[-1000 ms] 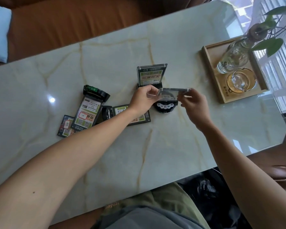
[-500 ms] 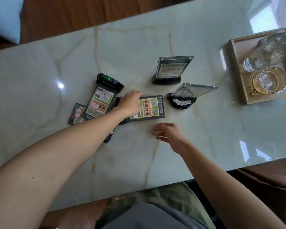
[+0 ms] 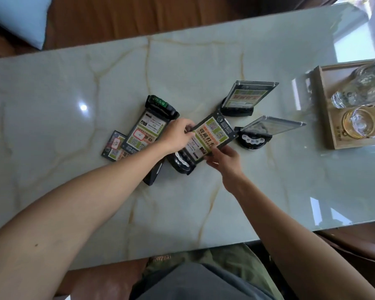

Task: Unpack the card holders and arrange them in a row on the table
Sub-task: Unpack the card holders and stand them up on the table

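Marble table, both hands lifting one card holder.
L hand pinches its far-left edge; R hand grips near edge, mid-table.

Head camera looks steeply down (close) over the marble table.

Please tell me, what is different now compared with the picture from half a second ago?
The card holder that lay flat is now lifted and tilted, with the left hand at its far edge. The right hand, then empty on the table, now has a grip on its near edge. The two standing holders stayed in place.
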The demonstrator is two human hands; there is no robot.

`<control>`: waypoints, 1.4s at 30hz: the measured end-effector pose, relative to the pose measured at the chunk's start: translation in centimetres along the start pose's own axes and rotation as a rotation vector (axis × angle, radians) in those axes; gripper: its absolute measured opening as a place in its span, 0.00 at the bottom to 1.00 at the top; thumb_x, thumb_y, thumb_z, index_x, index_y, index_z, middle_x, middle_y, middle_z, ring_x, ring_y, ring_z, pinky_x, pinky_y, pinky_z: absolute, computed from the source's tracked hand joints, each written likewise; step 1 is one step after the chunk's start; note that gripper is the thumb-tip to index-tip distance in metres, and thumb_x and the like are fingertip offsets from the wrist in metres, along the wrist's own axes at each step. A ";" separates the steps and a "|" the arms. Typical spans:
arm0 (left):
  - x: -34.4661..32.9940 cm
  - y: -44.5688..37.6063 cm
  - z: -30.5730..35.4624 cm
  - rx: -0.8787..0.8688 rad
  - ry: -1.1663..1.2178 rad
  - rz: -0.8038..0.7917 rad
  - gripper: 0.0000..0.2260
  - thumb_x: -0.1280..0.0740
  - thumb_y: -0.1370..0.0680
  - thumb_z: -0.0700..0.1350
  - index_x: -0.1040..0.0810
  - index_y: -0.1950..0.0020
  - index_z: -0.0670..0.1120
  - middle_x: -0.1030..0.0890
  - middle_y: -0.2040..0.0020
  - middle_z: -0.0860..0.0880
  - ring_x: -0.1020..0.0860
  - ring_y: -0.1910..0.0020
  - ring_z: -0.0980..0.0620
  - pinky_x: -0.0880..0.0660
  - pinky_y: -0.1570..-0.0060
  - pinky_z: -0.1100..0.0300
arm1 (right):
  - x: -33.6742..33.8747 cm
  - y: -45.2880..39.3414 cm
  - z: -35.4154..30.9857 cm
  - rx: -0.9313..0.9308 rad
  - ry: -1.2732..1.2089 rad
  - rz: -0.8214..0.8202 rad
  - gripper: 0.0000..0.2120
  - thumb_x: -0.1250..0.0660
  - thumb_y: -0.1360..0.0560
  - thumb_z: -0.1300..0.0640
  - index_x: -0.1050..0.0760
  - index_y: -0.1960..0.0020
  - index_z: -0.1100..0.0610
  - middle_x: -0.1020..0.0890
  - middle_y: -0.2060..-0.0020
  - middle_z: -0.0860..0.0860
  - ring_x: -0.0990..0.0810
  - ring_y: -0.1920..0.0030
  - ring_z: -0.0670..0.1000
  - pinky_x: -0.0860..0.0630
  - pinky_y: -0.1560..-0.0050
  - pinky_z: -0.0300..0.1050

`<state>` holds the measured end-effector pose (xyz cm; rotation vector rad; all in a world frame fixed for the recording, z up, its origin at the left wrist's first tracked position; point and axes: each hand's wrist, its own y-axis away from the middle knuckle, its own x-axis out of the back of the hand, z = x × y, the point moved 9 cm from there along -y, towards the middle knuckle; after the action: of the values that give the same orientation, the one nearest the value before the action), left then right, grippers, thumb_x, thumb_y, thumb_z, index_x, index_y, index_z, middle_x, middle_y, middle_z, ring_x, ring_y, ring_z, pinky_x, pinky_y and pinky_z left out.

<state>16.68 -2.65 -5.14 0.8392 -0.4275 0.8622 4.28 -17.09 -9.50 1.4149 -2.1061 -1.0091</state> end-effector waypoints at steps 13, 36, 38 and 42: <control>2.7 1.5 2.3 -0.099 0.268 0.232 0.04 0.27 0.24 0.39 0.19 0.51 0.41 0.15 0.52 0.48 0.17 0.55 0.54 0.21 0.56 0.64 | 2.3 1.7 -10.5 0.538 0.615 0.243 0.06 0.32 0.24 0.54 0.25 0.60 0.50 0.17 0.63 0.48 0.19 0.62 0.48 0.27 0.62 0.44; 10.1 5.7 -15.8 0.384 0.318 0.417 0.19 0.30 0.22 0.47 0.24 0.32 0.43 0.21 0.34 0.45 0.22 0.37 0.47 0.27 0.37 0.57 | -12.0 0.8 -1.9 0.195 0.681 -0.087 0.07 0.33 0.24 0.55 0.19 0.54 0.57 0.16 0.62 0.51 0.17 0.71 0.45 0.26 0.70 0.43; 9.1 5.6 -17.4 0.435 0.298 0.349 0.23 0.30 0.22 0.49 0.27 0.29 0.44 0.23 0.31 0.44 0.25 0.33 0.46 0.28 0.33 0.53 | -14.1 -0.5 -1.3 0.136 0.637 -0.111 0.08 0.33 0.22 0.56 0.19 0.49 0.59 0.16 0.60 0.51 0.18 0.71 0.47 0.27 0.73 0.40; 7.6 5.6 -18.7 0.434 0.278 0.247 0.23 0.29 0.23 0.50 0.25 0.30 0.45 0.21 0.33 0.45 0.23 0.35 0.46 0.26 0.34 0.49 | -15.3 -2.6 0.4 -0.092 0.498 -0.063 0.08 0.34 0.21 0.61 0.21 0.46 0.64 0.17 0.58 0.56 0.22 0.72 0.50 0.29 0.75 0.40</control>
<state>16.81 17.92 -9.13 1.0574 -0.0969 1.3108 11.76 -3.53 -10.82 1.5063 -1.6433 -0.6736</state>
